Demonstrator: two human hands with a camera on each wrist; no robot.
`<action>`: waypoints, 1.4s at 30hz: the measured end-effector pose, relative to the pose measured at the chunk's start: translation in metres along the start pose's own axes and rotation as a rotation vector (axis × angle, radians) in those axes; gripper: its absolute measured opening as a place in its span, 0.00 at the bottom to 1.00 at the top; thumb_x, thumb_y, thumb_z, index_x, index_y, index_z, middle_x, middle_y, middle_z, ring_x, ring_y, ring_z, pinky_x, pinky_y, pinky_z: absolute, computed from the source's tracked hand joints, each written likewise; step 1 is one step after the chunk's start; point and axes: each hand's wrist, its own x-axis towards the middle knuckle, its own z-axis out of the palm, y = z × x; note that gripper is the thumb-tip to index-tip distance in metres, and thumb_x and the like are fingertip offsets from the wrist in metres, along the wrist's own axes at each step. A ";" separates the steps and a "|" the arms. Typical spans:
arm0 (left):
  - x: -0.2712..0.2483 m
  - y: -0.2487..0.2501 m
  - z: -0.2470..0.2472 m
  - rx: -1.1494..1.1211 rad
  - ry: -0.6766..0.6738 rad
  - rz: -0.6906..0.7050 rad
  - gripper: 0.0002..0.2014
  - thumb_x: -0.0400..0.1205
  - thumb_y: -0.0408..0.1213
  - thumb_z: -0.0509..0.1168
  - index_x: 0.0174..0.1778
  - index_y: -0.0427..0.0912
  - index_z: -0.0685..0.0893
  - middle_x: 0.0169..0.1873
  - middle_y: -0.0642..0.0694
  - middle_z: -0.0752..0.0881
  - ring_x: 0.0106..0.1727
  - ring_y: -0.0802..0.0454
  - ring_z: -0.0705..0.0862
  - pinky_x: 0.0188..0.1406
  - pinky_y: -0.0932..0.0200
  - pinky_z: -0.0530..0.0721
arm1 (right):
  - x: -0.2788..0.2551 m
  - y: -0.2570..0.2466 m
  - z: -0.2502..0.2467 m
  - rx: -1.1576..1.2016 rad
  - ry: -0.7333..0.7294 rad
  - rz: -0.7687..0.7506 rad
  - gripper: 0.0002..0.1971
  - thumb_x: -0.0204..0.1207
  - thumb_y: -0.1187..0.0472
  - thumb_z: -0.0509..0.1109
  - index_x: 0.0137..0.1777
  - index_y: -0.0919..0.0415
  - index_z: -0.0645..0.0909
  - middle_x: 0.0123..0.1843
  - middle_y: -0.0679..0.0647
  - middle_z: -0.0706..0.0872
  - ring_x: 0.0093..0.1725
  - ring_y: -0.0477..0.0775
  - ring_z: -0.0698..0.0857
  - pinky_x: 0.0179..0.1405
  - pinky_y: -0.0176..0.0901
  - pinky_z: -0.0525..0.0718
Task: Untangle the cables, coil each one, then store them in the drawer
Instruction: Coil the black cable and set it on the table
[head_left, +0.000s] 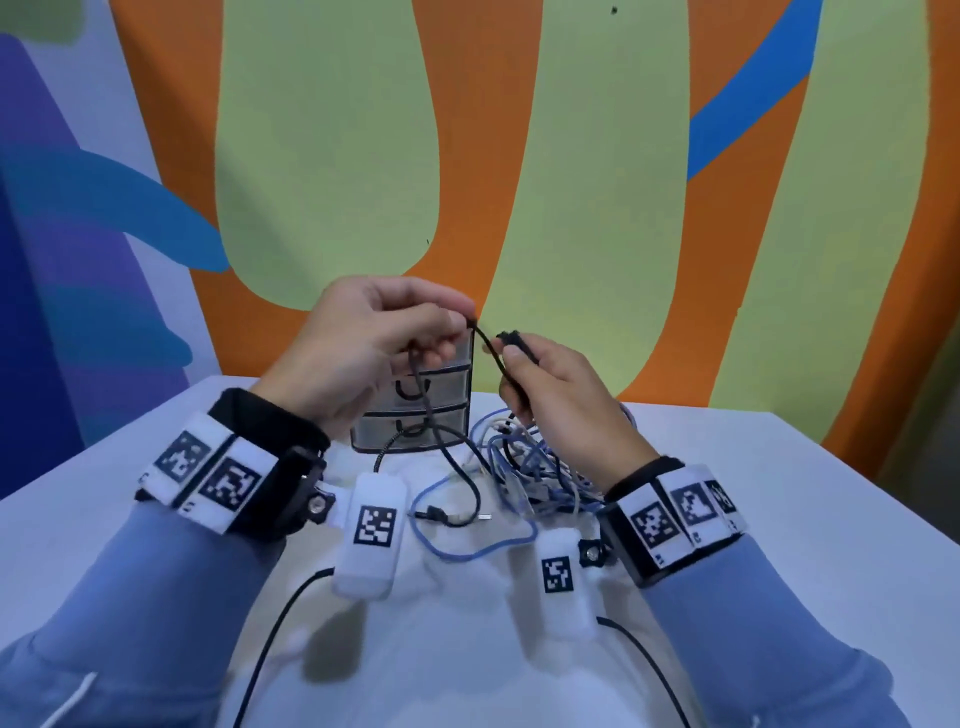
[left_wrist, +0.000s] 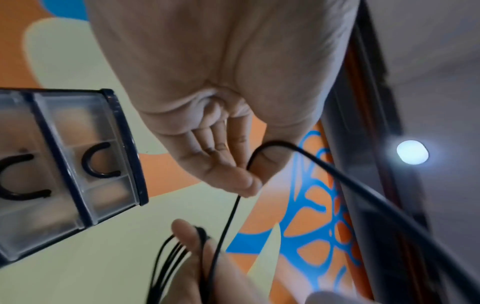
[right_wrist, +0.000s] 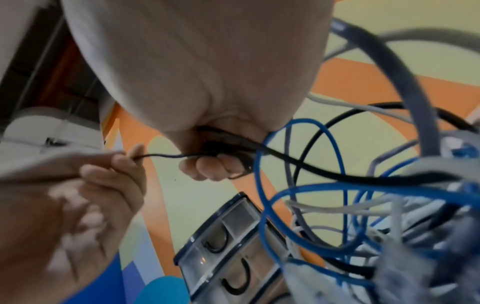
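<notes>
Both hands are raised above the white table (head_left: 753, 467), working a thin black cable (head_left: 488, 345). My left hand (head_left: 374, 343) pinches it between thumb and fingertips (left_wrist: 244, 183), and its free length hangs down to a plug on the table (head_left: 434, 514). My right hand (head_left: 540, 384) grips several black loops of the same cable (right_wrist: 226, 152) in curled fingers. A tangle of blue, grey and white cables (head_left: 540, 462) lies beneath the right hand. The small clear drawer unit (head_left: 415, 410) with dark frame and black handles stands behind the hands, its drawers closed.
A blue cable loop (head_left: 467, 551) trails toward the table's near side. The painted orange, green and blue wall (head_left: 519, 156) rises right behind the table. Black wrist-camera leads (head_left: 280, 639) run down toward me.
</notes>
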 end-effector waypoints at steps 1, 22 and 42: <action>0.002 -0.001 -0.004 -0.065 0.020 -0.008 0.07 0.83 0.22 0.72 0.54 0.30 0.92 0.41 0.35 0.90 0.36 0.51 0.86 0.38 0.66 0.88 | 0.000 -0.002 0.000 0.062 -0.022 0.009 0.17 0.95 0.56 0.56 0.64 0.63 0.85 0.30 0.49 0.73 0.28 0.46 0.70 0.29 0.37 0.69; -0.008 -0.020 0.031 0.743 -0.242 0.086 0.13 0.84 0.36 0.77 0.65 0.43 0.91 0.26 0.49 0.90 0.26 0.56 0.88 0.32 0.66 0.80 | 0.010 0.003 -0.007 0.559 0.172 -0.086 0.13 0.96 0.62 0.53 0.74 0.65 0.71 0.57 0.61 0.95 0.56 0.56 0.92 0.60 0.47 0.86; 0.010 -0.021 -0.011 0.665 0.034 0.678 0.06 0.80 0.36 0.82 0.50 0.38 0.97 0.45 0.46 0.93 0.46 0.49 0.92 0.47 0.51 0.89 | -0.006 -0.022 -0.009 0.583 -0.271 0.176 0.21 0.91 0.47 0.62 0.36 0.54 0.68 0.32 0.47 0.60 0.28 0.43 0.56 0.21 0.33 0.56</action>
